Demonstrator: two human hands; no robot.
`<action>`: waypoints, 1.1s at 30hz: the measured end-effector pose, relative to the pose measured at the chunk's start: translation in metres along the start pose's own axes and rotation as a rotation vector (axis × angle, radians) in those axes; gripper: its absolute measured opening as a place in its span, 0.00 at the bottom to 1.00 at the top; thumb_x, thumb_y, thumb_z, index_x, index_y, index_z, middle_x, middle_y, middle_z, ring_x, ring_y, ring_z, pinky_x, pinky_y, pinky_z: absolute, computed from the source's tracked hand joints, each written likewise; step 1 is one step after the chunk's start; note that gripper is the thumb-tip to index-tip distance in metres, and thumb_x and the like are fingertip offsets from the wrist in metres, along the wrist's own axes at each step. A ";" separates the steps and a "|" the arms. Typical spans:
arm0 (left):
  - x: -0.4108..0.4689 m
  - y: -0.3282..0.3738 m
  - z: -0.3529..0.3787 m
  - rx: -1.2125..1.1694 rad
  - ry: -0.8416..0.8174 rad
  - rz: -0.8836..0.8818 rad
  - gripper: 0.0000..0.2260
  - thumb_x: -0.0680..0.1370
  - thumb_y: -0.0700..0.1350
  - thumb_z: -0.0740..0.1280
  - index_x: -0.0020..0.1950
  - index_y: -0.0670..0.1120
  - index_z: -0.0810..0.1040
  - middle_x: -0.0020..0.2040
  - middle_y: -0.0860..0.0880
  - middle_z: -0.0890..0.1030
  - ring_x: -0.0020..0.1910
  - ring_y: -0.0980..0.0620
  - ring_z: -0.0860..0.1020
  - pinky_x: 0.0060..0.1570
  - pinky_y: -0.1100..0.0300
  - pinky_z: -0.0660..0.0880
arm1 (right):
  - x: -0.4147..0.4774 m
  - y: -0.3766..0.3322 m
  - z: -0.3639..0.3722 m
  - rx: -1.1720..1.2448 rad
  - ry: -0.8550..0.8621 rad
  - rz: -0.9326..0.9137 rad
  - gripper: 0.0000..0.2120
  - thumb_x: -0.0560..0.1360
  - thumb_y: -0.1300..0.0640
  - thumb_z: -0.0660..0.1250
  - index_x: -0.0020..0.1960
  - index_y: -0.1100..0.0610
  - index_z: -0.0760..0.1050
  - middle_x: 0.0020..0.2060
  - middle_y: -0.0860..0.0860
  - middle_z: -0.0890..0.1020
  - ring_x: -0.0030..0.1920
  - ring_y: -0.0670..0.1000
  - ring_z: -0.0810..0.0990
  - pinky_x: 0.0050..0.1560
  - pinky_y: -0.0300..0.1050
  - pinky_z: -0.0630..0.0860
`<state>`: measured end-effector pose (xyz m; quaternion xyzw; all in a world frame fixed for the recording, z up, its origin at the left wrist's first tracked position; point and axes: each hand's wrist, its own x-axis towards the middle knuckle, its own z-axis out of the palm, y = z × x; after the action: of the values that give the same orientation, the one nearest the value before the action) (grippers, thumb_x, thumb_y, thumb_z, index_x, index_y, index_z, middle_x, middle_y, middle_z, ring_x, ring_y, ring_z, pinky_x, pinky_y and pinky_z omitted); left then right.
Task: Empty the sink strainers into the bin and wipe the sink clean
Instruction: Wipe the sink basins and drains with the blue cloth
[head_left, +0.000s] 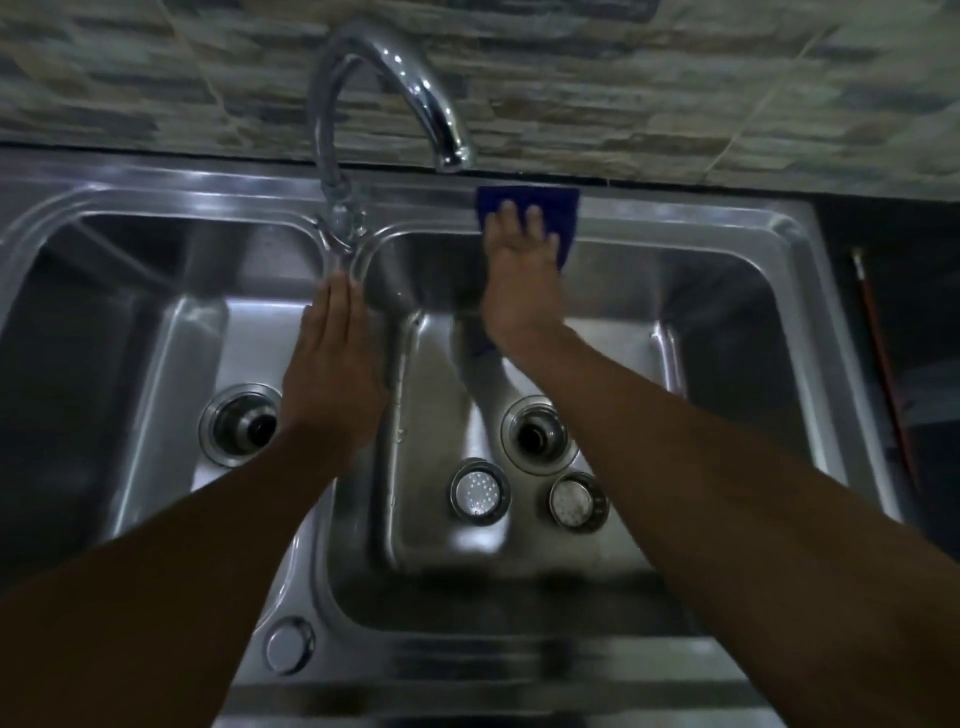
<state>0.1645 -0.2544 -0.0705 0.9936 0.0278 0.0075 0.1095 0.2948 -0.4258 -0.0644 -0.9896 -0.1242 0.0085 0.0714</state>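
Note:
A steel double sink (727, 249) fills the view. My right hand (519, 275) presses flat on a blue cloth (561, 205) against the back rim and rear wall of the right basin. My left hand (332, 364) hovers flat, fingers together, over the divider between the basins, holding nothing. Two round strainers lie loose on the right basin floor: one (479, 494) to the left, the other (576, 500) to the right. Both drains stand uncovered, the left drain (244, 423) and the right drain (537, 431).
A chrome gooseneck tap (395, 78) arches over the divider, its spout above the right basin's back rim. A tiled wall (675, 93) runs behind. A round chrome cap (288, 644) sits on the front rim. A thin red rod (883, 358) lies on the dark counter at right.

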 end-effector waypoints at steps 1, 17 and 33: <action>0.000 0.000 0.001 0.011 -0.004 -0.013 0.31 0.79 0.44 0.49 0.80 0.33 0.49 0.81 0.34 0.50 0.81 0.39 0.48 0.80 0.47 0.49 | 0.001 -0.006 0.002 -0.016 -0.008 -0.051 0.37 0.75 0.69 0.62 0.80 0.59 0.51 0.81 0.55 0.50 0.80 0.62 0.47 0.79 0.60 0.47; -0.054 0.033 -0.006 -0.023 -0.080 -0.025 0.30 0.77 0.44 0.52 0.77 0.32 0.59 0.78 0.30 0.58 0.79 0.32 0.56 0.78 0.39 0.51 | -0.052 0.236 -0.072 -0.217 -0.192 0.183 0.35 0.75 0.65 0.67 0.78 0.64 0.55 0.78 0.61 0.58 0.77 0.63 0.57 0.77 0.58 0.56; -0.168 0.135 0.002 -0.213 -0.374 0.091 0.30 0.82 0.57 0.44 0.76 0.43 0.69 0.77 0.44 0.69 0.79 0.49 0.63 0.80 0.54 0.51 | -0.134 0.232 -0.072 -0.236 -0.228 0.180 0.44 0.75 0.63 0.70 0.80 0.61 0.44 0.80 0.57 0.45 0.80 0.59 0.45 0.80 0.54 0.45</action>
<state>0.0043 -0.3963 -0.0448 0.9607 -0.0386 -0.1689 0.2167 0.2243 -0.6918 -0.0267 -0.9909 -0.0424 0.1121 -0.0607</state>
